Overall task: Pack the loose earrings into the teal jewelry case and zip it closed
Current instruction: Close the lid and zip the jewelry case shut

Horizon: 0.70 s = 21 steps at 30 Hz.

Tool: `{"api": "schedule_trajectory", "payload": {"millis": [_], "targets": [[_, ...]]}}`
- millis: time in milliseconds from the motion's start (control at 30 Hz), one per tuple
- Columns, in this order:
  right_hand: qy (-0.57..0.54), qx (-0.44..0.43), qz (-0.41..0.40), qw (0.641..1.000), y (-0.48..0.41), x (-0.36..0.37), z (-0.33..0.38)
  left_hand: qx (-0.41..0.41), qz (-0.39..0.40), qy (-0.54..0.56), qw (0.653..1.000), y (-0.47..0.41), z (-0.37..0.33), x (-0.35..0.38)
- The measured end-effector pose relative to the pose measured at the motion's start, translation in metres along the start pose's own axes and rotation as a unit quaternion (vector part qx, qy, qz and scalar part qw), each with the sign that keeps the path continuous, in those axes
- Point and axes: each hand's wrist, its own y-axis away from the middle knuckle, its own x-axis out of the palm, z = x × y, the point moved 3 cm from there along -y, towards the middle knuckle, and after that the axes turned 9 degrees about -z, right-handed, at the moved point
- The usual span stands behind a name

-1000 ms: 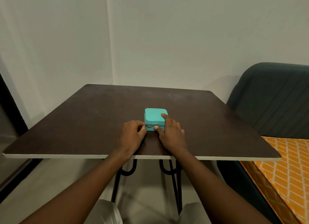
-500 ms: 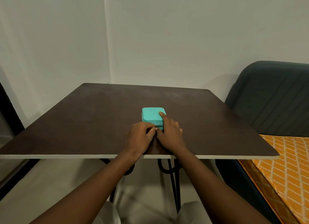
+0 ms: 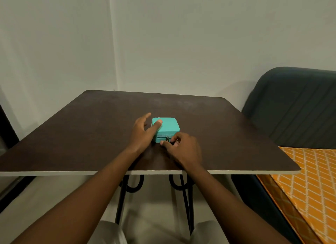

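Dark brown square table [image 3: 87, 134] with a pale front edge, black hairpin legs [image 3: 184, 198] beneath, plain off-white walls [image 3: 181, 43] meeting in a corner behind, dark ribbed chair back [image 3: 294, 107] at right, orange fabric [image 3: 309, 180] below it, white lattice pattern.

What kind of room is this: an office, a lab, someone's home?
Probably a corner of someone's home, though that is a guess: a small dark table stands against plain white walls, with a padded dark chair and an orange patterned cloth beside it.

Jewelry case [image 3: 168, 126] on table [image 3: 91, 134] centre; chair [image 3: 294, 107] right of table.
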Motion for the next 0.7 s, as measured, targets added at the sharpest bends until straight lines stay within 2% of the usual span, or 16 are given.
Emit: {"api": "schedule_trajectory", "payload": {"millis": [133, 300, 700], "targets": [[0.075, -0.040, -0.014, 0.996, -0.001, 0.000, 0.008, -0.016, 0.053, -0.043, 0.998, -0.011, 0.012, 0.014], [0.095, -0.027, -0.023, 0.995, -0.007, 0.004, 0.008, -0.006, 0.061, -0.076, 0.995, -0.012, 0.015, 0.016], [0.124, -0.066, -0.043, 0.989, -0.002, 0.004, 0.016, -0.016, 0.055, -0.061, 0.996, -0.015, 0.020, 0.015]]}}
